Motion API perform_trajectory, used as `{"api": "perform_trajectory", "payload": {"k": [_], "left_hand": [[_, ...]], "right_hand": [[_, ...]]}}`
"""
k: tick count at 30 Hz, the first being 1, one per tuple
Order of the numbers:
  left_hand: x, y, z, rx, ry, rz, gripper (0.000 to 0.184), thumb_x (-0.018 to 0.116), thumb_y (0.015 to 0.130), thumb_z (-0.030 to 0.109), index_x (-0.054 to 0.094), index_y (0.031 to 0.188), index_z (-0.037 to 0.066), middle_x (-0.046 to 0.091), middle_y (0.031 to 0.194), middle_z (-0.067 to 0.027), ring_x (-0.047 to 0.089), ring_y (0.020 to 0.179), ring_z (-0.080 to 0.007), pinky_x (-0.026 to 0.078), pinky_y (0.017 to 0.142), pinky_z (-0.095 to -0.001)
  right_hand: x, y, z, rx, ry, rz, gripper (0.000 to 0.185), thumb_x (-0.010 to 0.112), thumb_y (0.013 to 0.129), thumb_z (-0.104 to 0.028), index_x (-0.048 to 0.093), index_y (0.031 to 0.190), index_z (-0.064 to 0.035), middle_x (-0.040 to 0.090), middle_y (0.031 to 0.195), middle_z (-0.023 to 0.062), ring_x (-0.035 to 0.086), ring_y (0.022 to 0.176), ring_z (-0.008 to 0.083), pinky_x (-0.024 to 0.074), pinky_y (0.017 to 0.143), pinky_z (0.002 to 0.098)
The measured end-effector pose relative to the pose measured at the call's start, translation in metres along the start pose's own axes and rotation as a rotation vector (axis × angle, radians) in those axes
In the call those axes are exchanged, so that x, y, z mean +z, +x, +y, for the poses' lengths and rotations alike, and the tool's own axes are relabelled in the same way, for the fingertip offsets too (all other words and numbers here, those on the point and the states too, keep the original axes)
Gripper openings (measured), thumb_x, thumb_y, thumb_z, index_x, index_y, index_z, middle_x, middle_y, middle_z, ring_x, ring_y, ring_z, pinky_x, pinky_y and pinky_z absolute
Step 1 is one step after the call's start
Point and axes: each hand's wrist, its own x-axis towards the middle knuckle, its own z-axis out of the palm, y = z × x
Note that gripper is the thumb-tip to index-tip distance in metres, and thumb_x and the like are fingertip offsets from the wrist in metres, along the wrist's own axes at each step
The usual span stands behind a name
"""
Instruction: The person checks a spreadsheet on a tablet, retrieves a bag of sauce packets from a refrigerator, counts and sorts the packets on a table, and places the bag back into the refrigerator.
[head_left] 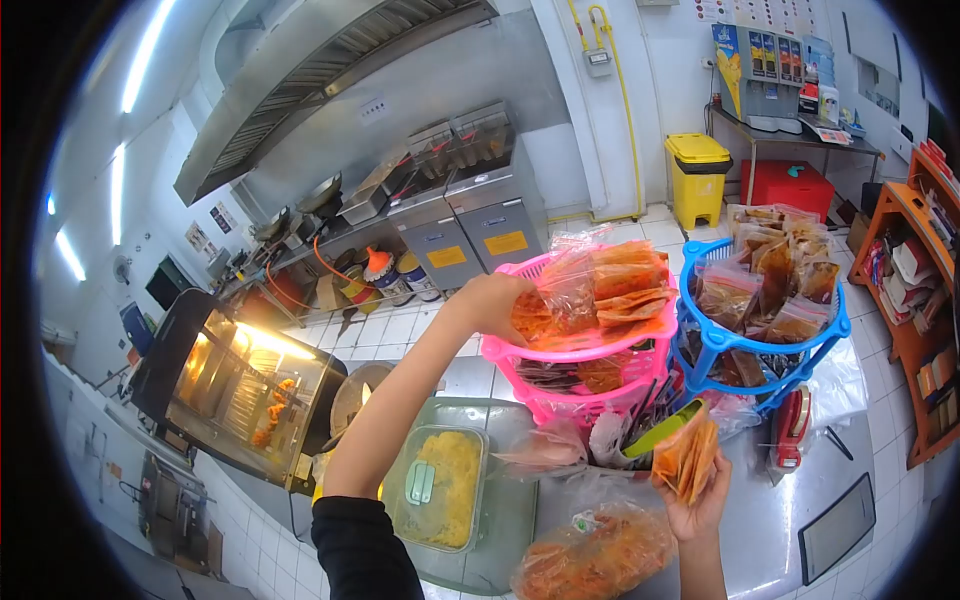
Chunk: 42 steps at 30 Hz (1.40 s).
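My left hand (497, 306) reaches over the left rim of the upper pink basket (590, 354). It touches the orange sauce packets (628, 282) lying in there, and its fingertips are hidden among them. Lower and to the right, my right hand (700, 510) grips a small stack of flat orange sauce packets (686, 458), held upright in front of the baskets. Between my forearms, a large clear bag of orange packets (598, 552) lies on the metal table (745, 545). A green holder (662, 428) with dark utensils stands just behind the held stack.
Blue stacked baskets (765, 350) hold bags of brown sauce, right of the pink ones. A lidded container of yellow food (440, 488) sits on a green tray (512, 520). A red sealer-like device (790, 430) and a tablet (838, 528) lie at right; a lit food warmer (250, 390) stands left.
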Motion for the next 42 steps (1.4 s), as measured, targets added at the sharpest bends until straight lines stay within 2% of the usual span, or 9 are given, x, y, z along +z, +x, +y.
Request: {"api": "perform_trajectory", "payload": {"k": [7, 16, 22, 25, 28, 31, 33, 37, 42], "left_hand": [[-0.004, 0.003, -0.021, 0.163, -0.248, 0.046, 0.039, 0.081, 0.067, 0.028, 0.074, 0.102, 0.011, 0.072, 0.098, -0.0109, 0.069, 0.091, -0.0275, 0.053, 0.084, -0.0369], [0.004, -0.007, -0.029, 0.138, -0.429, 0.062, 0.024, 0.08, 0.073, 0.02, 0.074, 0.092, 0.005, 0.073, 0.095, -0.0124, 0.07, 0.092, -0.0258, 0.053, 0.085, -0.033], [0.006, -0.013, -0.017, 0.151, -0.251, 0.167, 0.014, 0.072, 0.079, 0.014, 0.068, 0.085, 0.002, 0.071, 0.084, -0.0146, 0.07, 0.083, -0.031, 0.054, 0.074, -0.0361], [0.01, -0.011, -0.021, 0.184, -0.328, 0.257, 0.013, 0.068, 0.081, 0.011, 0.061, 0.088, 0.002, 0.07, 0.079, -0.0152, 0.068, 0.079, -0.0344, 0.053, 0.069, -0.0385], [0.008, -0.013, -0.018, 0.186, -0.25, 0.327, 0.015, 0.066, 0.083, 0.01, 0.056, 0.092, 0.003, 0.069, 0.079, -0.0158, 0.067, 0.077, -0.0369, 0.053, 0.068, -0.0402], [0.006, -0.016, -0.017, 0.176, -0.256, 0.371, 0.016, 0.065, 0.084, 0.009, 0.054, 0.095, 0.003, 0.068, 0.079, -0.0167, 0.066, 0.077, -0.038, 0.052, 0.066, -0.0414], [0.0, -0.02, -0.016, 0.159, -0.273, 0.391, 0.015, 0.063, 0.086, 0.01, 0.054, 0.096, 0.004, 0.068, 0.081, -0.0163, 0.065, 0.078, -0.0383, 0.051, 0.066, -0.0424], [-0.013, -0.036, -0.001, 0.123, -0.166, 0.37, 0.013, 0.059, 0.086, 0.008, 0.054, 0.098, 0.006, 0.069, 0.084, -0.0131, 0.065, 0.08, -0.0365, 0.051, 0.066, -0.0436], [-0.002, -0.049, 0.006, 0.167, 0.001, 0.375, 0.017, 0.056, 0.081, 0.006, 0.057, 0.098, 0.01, 0.068, 0.084, -0.0079, 0.066, 0.079, -0.031, 0.052, 0.065, -0.0423]], "right_hand": [[-0.029, 0.009, -0.003, -0.038, 0.02, 0.057, 0.049, 0.043, 0.097, -0.041, 0.046, 0.134, -0.0098, 0.06, 0.123, 0.0146, 0.064, 0.106, 0.0334, 0.0607, 0.074, 0.0538], [-0.044, 0.012, -0.004, -0.007, 0.006, 0.079, 0.047, 0.043, 0.098, -0.04, 0.047, 0.133, -0.0091, 0.06, 0.122, 0.0144, 0.065, 0.104, 0.0334, 0.0606, 0.075, 0.0545], [-0.045, 0.009, -0.004, 0.017, 0.015, 0.072, 0.047, 0.044, 0.099, -0.04, 0.047, 0.133, -0.0087, 0.06, 0.123, 0.0148, 0.065, 0.105, 0.0342, 0.0609, 0.074, 0.054], [-0.041, 0.005, -0.002, 0.012, 0.012, 0.063, 0.049, 0.045, 0.099, -0.041, 0.044, 0.136, -0.0093, 0.057, 0.128, 0.015, 0.063, 0.109, 0.0347, 0.0605, 0.074, 0.0546], [-0.054, 0.011, -0.004, -0.001, -0.121, -0.074, 0.055, 0.047, 0.1, -0.039, 0.033, 0.146, -0.0115, 0.047, 0.14, 0.0139, 0.054, 0.123, 0.0324, 0.0539, 0.091, 0.0546], [0.009, 0.011, -0.008, -0.206, -0.383, -0.226, 0.062, 0.048, 0.1, -0.034, 0.02, 0.152, -0.0138, 0.037, 0.149, 0.0109, 0.041, 0.135, 0.0284, 0.0402, 0.107, 0.0499], [0.053, 0.017, -0.021, -0.199, -0.36, -0.36, 0.075, 0.06, 0.095, -0.021, 0.013, 0.154, -0.0161, 0.034, 0.15, 0.0103, 0.034, 0.139, 0.027, 0.0331, 0.113, 0.0471], [0.146, 0.049, -0.029, -0.449, -0.579, -0.549, 0.076, 0.065, 0.091, -0.014, 0.018, 0.151, -0.0145, 0.041, 0.141, 0.0099, 0.044, 0.131, 0.0272, 0.0428, 0.106, 0.0428], [0.263, 0.125, 0.008, -0.508, -1.159, -0.942, 0.076, 0.066, 0.089, -0.01, 0.019, 0.148, -0.0149, 0.048, 0.131, 0.0151, 0.052, 0.122, 0.0223, 0.0453, 0.102, 0.0383]]}}
